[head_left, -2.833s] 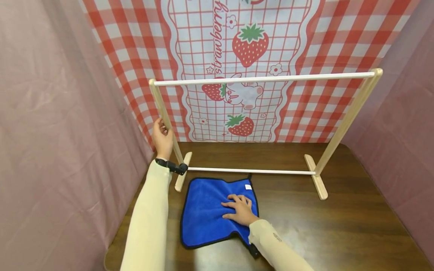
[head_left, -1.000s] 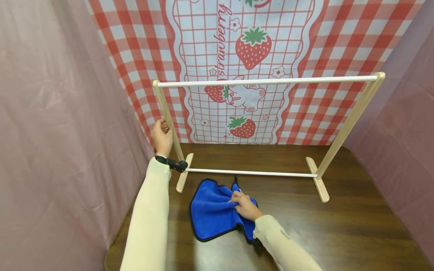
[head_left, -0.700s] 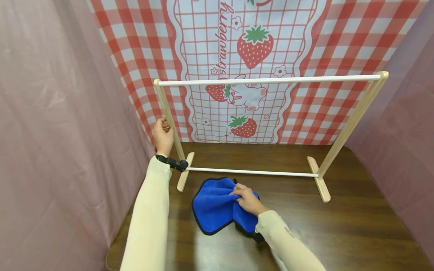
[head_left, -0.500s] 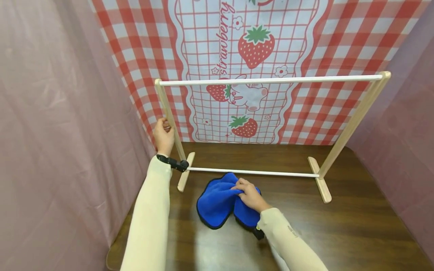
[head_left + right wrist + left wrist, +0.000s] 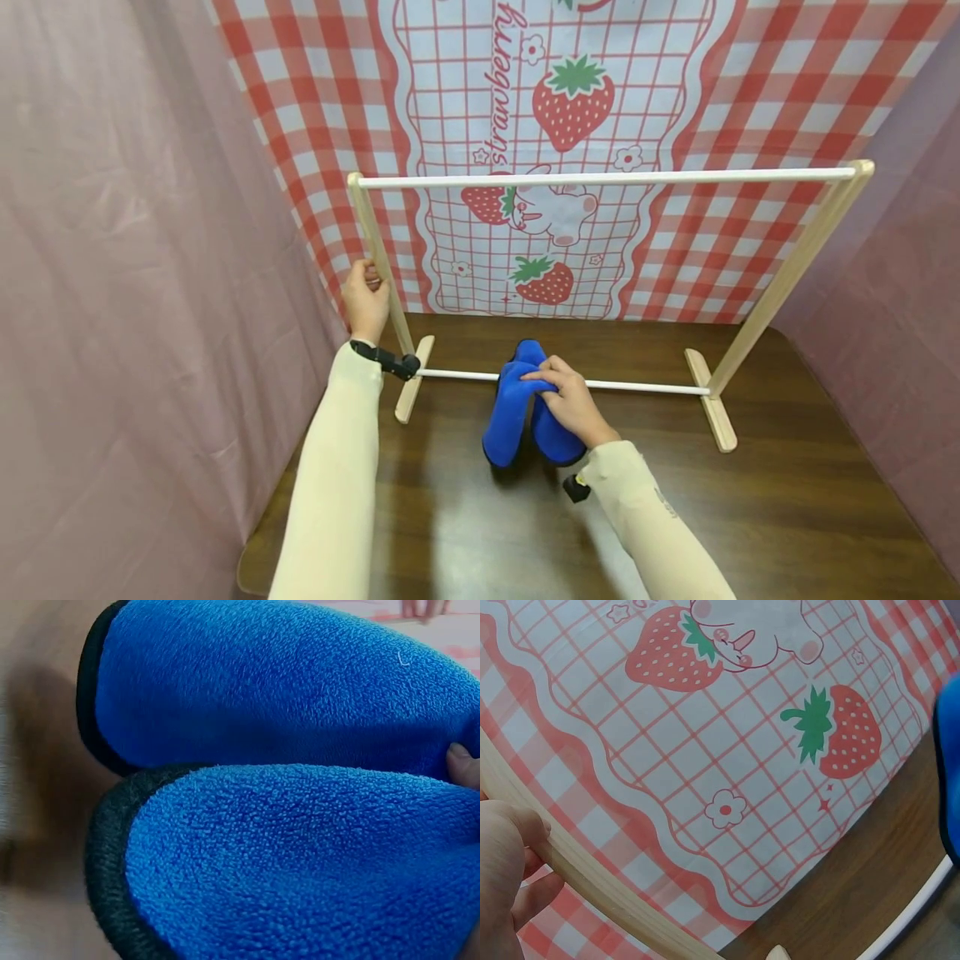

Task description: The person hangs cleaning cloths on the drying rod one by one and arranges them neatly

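A blue towel (image 5: pixel 510 408) with black edging hangs in folds from my right hand (image 5: pixel 572 402), in front of the lower white bar. My right fingers pinch it near its middle, and two lobes droop toward the table. Close up in the right wrist view, the towel's plush pile (image 5: pixel 285 832) fills most of the frame. My left hand (image 5: pixel 366 302) holds the left wooden post (image 5: pixel 381 254) of the rack about halfway up. In the left wrist view, fingertips of the left hand (image 5: pixel 510 870) curl against that post (image 5: pixel 592 889).
The rack's upper white bar (image 5: pixel 607 178) spans two posts, with a lower bar (image 5: pixel 645 387) near the brown table (image 5: pixel 480 550). Wooden feet (image 5: pixel 711 400) stand on the tabletop. A strawberry-print checked cloth (image 5: pixel 573 108) hangs behind; a pink curtain (image 5: pixel 150 292) is at left.
My right hand has gathered the towel from lying spread flat, lifted it off the table and moved it forward toward the lower bar. My left hand has stayed on the post.
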Action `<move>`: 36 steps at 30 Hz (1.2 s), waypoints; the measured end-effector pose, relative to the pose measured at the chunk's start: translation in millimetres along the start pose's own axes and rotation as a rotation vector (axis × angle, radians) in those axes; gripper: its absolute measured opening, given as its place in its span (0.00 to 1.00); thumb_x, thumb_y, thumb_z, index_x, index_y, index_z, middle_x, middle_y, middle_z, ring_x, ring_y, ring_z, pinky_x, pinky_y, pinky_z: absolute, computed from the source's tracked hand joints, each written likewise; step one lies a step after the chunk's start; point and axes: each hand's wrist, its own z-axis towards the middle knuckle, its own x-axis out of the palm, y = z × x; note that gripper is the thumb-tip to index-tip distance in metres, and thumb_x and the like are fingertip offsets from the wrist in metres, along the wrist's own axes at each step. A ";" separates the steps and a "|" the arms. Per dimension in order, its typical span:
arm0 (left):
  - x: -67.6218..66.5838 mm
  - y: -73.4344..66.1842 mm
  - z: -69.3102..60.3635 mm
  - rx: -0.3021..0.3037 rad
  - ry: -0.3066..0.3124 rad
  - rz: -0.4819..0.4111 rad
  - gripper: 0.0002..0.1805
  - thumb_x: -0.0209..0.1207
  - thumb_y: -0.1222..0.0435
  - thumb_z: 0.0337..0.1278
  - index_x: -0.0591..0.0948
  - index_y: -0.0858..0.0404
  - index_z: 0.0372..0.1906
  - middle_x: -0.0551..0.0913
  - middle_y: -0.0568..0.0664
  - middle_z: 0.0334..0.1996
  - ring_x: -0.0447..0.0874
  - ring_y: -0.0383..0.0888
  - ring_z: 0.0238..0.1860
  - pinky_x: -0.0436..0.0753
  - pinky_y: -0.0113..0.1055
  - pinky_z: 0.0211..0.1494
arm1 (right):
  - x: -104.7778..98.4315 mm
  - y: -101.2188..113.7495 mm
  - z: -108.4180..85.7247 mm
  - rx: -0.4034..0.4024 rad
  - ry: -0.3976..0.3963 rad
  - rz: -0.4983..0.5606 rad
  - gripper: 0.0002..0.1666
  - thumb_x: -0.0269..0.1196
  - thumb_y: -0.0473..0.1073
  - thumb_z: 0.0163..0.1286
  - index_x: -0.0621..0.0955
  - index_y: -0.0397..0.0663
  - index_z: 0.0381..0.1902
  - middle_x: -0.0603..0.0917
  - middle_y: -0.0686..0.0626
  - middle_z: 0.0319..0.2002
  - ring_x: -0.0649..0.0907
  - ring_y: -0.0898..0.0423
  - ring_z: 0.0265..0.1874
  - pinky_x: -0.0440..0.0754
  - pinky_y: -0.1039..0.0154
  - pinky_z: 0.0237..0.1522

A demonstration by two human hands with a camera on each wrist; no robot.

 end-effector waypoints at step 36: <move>-0.5 1.2 1.3 -0.007 0.013 0.010 0.18 0.59 0.79 0.57 0.77 0.74 0.54 0.82 0.68 0.45 0.83 0.61 0.47 0.83 0.48 0.53 | -75.4 80.4 103.7 -0.387 -0.209 -0.068 0.18 0.57 0.15 0.57 0.87 0.30 0.41 0.76 0.38 0.35 0.76 0.43 0.36 0.75 0.59 0.42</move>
